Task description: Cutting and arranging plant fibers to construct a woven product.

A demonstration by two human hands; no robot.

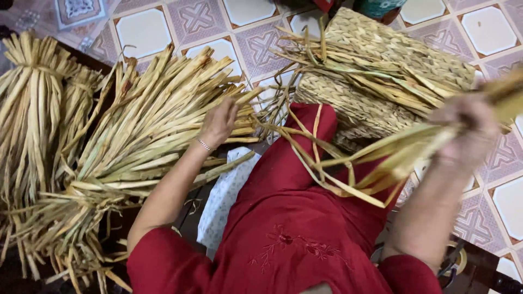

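Red-clad lap (289,218) below; right hand (466,133) clutches straw strands (381,158).

Deep red short-sleeved garment (294,234), tone-on-tone floral embroidery on front; red cloth covers lap and legs. Thin silver beaded bracelet (204,144) on left wrist. Forearms bare; right hand (466,130) motion-blurred.

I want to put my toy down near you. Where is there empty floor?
Bare tiles show at the top, between the big straw bundle and the woven mat, and at the far right edge. It is crowded on the left with bundles, where the left hand reaches, and in the lap, where the right hand holds strips.
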